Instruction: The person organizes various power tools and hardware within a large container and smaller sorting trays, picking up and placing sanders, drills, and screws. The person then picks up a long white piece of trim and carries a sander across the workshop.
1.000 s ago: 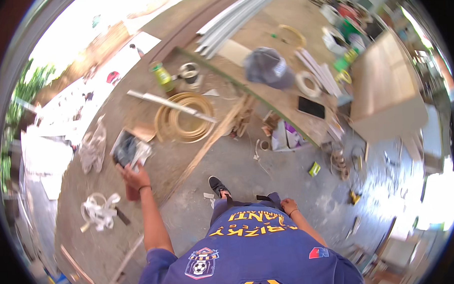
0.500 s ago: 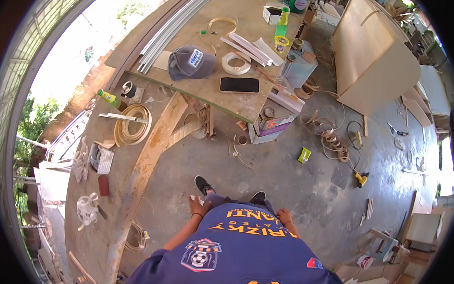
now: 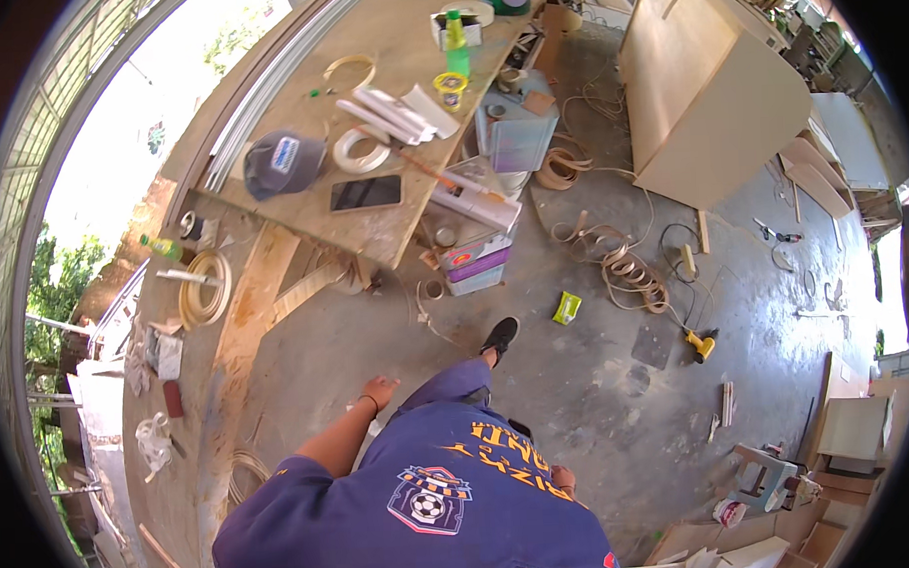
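My left hand (image 3: pixel 381 392), with a dark band at the wrist, hangs over the grey floor left of my body. Its fingers are loosely bent and apart, and nothing shows in it. Beside my right side, my right hand (image 3: pixel 563 477) is partly covered by the shirt; its fingers are mostly hidden. Ahead of me is a wooden worktable (image 3: pixel 302 214). A dark phone (image 3: pixel 366 193) lies near its front edge, with a grey cap (image 3: pixel 284 164), a white tape roll (image 3: pixel 362 149), pale strips (image 3: pixel 394 116) and a green bottle (image 3: pixel 456 46) around it.
A large plywood cabinet (image 3: pixel 714 105) stands at the far right. Coiled edging strips (image 3: pixel 635 281), a yellow power drill (image 3: pixel 699 347) and a green packet (image 3: pixel 566 307) lie on the floor. Boxes (image 3: pixel 477 260) sit beside the table. Along my left runs a bench with a cream coil (image 3: pixel 205 289).
My view has turned to the right and moved forward, so the table slides left. My feet have changed position in a step. My left hand has swung out from my body.
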`<state>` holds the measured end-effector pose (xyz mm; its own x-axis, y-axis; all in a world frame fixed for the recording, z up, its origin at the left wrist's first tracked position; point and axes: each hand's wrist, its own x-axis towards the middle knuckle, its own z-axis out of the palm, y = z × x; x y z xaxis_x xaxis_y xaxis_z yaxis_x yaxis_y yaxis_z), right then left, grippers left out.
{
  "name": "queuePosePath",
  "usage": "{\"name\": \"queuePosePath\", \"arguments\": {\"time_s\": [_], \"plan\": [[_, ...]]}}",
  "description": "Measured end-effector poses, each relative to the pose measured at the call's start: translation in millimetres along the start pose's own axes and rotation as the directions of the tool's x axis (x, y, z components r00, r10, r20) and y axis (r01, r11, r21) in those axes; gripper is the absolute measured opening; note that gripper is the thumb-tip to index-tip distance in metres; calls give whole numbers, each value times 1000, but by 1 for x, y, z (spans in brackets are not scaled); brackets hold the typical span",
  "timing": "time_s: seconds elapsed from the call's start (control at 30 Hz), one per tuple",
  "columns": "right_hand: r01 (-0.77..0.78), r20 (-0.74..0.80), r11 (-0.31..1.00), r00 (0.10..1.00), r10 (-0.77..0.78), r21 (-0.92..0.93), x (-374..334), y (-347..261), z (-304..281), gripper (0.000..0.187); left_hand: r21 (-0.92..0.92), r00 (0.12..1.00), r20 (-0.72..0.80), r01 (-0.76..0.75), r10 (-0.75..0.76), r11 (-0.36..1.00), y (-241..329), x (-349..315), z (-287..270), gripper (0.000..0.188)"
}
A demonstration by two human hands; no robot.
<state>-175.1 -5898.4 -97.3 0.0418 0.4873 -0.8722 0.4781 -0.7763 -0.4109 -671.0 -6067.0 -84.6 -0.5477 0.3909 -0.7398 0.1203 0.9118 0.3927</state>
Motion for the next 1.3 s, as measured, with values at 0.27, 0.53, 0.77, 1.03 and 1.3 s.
{"name": "queuePosePath", "arguments": {"time_s": [0.27, 0.53, 0.77, 1.03, 1.3], "plan": [[225, 14, 968, 974, -225, -114, 47, -114, -3, 20, 5, 965, 242, -110, 105, 994, 138, 57, 54, 49], [102, -156, 955, 986, -60, 277, 81, -254, -89, 16, 68, 968, 186, -185, 170, 980, 298, 108, 60, 51], [21, -78, 978, 997, -5, 206, 135, -206, -124, 14, 12, 981, 185, -69, 65, 998, 355, 110, 89, 50], [223, -196, 924, 936, -291, -311, 287, -77, -248, 15, 498, 965, 263, -145, 10, 855, 442, 94, 177, 63], [357, -239, 916, 888, -394, -182, 330, -119, -433, 11, 338, 899, 331, -397, 287, 853, 655, 90, 326, 61]]}}
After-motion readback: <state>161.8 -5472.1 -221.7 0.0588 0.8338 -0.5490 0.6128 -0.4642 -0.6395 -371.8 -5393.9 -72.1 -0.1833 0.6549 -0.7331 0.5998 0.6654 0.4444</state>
